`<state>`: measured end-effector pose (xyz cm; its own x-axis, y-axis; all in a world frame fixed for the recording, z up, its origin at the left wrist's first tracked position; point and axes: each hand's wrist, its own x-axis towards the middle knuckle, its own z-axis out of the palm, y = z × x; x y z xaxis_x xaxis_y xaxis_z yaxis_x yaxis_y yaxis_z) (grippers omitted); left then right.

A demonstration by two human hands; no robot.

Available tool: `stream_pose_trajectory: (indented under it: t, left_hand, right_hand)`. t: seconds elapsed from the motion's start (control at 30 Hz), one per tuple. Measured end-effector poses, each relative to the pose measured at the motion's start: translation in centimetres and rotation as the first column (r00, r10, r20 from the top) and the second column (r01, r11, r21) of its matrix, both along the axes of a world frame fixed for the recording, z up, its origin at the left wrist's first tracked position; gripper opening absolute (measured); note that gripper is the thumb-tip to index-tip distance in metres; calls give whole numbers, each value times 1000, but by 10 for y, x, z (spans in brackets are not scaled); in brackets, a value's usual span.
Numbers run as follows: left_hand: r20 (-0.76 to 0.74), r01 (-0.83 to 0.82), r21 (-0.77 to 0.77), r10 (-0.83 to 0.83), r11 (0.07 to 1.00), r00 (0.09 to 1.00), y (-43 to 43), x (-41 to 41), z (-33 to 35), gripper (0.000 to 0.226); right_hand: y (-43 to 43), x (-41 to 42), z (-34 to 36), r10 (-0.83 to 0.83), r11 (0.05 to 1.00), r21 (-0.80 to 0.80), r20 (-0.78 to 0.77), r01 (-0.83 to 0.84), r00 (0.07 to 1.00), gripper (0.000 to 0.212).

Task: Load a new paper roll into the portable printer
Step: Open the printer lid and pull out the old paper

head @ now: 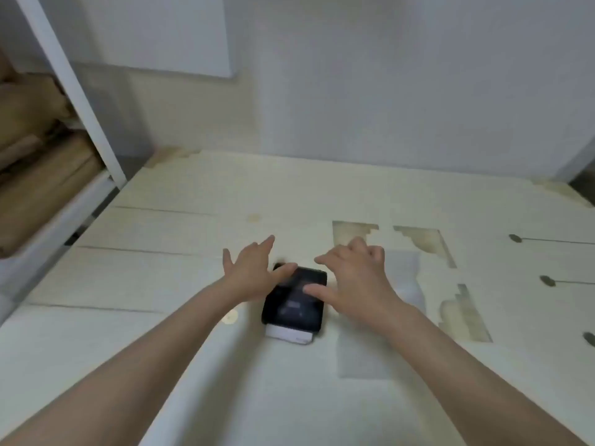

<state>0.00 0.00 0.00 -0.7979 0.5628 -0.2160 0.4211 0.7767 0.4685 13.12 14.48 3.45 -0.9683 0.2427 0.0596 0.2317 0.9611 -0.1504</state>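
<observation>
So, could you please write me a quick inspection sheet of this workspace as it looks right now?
Surface: pale table with worn, peeled patches.
Job's things: black portable printer lying flat, white edge toward the person; no paper roll seen.
Clutter: translucent sheet or bag right of the printer, too blurred to identify.
Grippers: left hand and right hand open, fingers spread over the printer; contact unclear through blur.
Cables: nothing seen.
Surroundings: white shelf frame holding brown packages at left; plain wall behind.
</observation>
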Motion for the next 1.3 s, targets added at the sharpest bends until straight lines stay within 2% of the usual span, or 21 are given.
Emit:
stream_pose_trajectory:
  t: [0.13,0.3,0.4,0.5,0.57,0.63,0.77,0.87,0.93,1.03,1.1,1.13,1.2,1.3]
  left_hand:
    - [-43,37,-13,-38,999,998,-4,6,-36,80]
    - [105,-2,298,-31,955,994,-10,20,-52,59]
    - [172,-75,455,-5,887,985,-19,26,-65,59]
    - [170,-133,508,53,851,984,-31,37,-76,64]
    - [173,-173,537,92,826,981,-39,44,-80,74]
    - [183,-207,557,125,804,975,-45,51,-82,82]
    - [187,-207,656,110,726,976,-49,59,-84,57]
    - [230,-233,757,85,610,969,-49,60,-85,53]
    - [325,-305,809,49,503,944,-50,57,-85,58]
    - [424,-372,841,-51,392,904,-49,50,-82,49]
    - [437,-375,850,-99,369,894,-47,48,-80,40]
    - [442,-376,850,-111,368,890,-45,48,-80,38]
    - [442,-372,846,-113,382,890,-44,50,-80,34]
    - [431,-368,841,-80,396,899,-43,54,-79,30]
  right_hand:
    - [-11,7,-38,-25,996,78,-76,31,997,62]
    - [-28,20,-74,-58,993,89,-224,79,973,73]
    - [-41,33,-90,-118,986,83,-263,144,958,71]
    - [-57,46,-97,-207,977,-8,-286,214,936,57]
    - [-66,52,-104,-233,972,-108,-310,209,922,42]
    - [-72,56,-108,-239,968,-149,-315,201,919,36]
    - [-70,59,-110,-274,948,-242,-295,206,915,35]
    - [-67,59,-112,-294,914,-371,-331,163,897,42]
    - [-66,59,-109,-320,869,-482,-370,114,872,50]
    - [-60,58,-97,-423,681,-732,-387,6,819,51]
    - [-54,60,-92,-397,562,-823,-357,-83,846,40]
    - [-52,62,-92,-360,533,-839,-343,-110,867,35]
    - [-51,65,-93,-311,491,-858,-333,-150,890,30]
    - [-52,67,-98,-332,454,-875,-340,-167,880,29]
